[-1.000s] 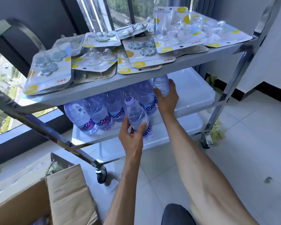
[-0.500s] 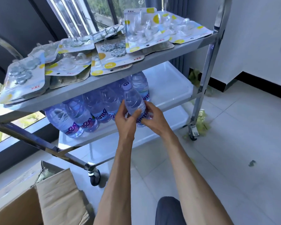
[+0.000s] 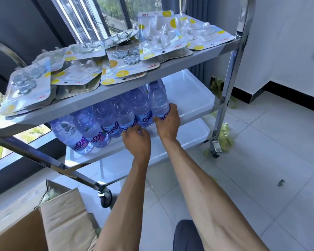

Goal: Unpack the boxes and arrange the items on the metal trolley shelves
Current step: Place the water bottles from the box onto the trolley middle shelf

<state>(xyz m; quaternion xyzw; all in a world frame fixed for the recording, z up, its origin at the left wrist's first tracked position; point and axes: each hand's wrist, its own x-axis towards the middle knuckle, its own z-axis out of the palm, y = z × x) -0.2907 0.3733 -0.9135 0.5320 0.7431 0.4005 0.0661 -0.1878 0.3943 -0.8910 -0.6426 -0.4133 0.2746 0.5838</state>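
Currently your left hand (image 3: pixel 137 140) curls its fingers against a water bottle's (image 3: pixel 124 117) label on the trolley's middle shelf (image 3: pixel 190 98); your right hand (image 3: pixel 168 121) grips the end bottle (image 3: pixel 158 103), seating it in the row. Next, probably release and reach left for the cardboard box (image 3: pixel 62 220).

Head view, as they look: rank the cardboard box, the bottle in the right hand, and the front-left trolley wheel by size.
1. Cardboard box, though it is nearest the camera and cropped.
2. Bottle.
3. Trolley wheel.
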